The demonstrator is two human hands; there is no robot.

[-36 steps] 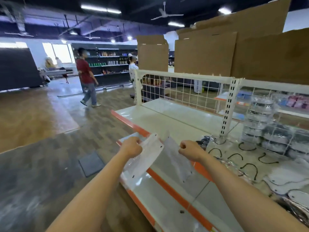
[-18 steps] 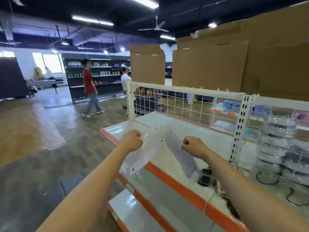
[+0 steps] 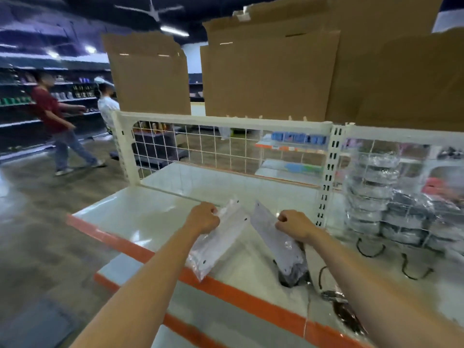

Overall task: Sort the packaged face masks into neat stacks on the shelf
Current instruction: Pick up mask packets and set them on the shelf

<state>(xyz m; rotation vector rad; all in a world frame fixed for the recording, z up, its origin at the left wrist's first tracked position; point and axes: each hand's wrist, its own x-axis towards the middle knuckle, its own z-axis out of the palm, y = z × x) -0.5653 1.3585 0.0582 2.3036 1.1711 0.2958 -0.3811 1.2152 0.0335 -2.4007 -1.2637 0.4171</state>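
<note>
Sorting is partly done: packaged masks are standing stacked (image 3: 371, 192) at the shelf's (image 3: 155, 212) right, loose ones (image 3: 346, 315) are awaiting sorting, while the left hand (image 3: 202, 218) and right hand (image 3: 293, 224) are each gripping one packet (image 3: 216, 243) (image 3: 278, 243) above it.

There is a single view, from a wide-angle camera worn on the person's head. It looks forward and slightly down over the shelf (image 3: 160, 212), close enough that both forearms reach in from the bottom edge toward the frame's middle, where the left hand (image 3: 202, 218) and right hand (image 3: 295, 226) sit. The wire-grid back panel (image 3: 213, 149) crosses mid-frame. Beyond it the shop floor and two distant people appear blurred. Straight lines bow near the edges.
</note>
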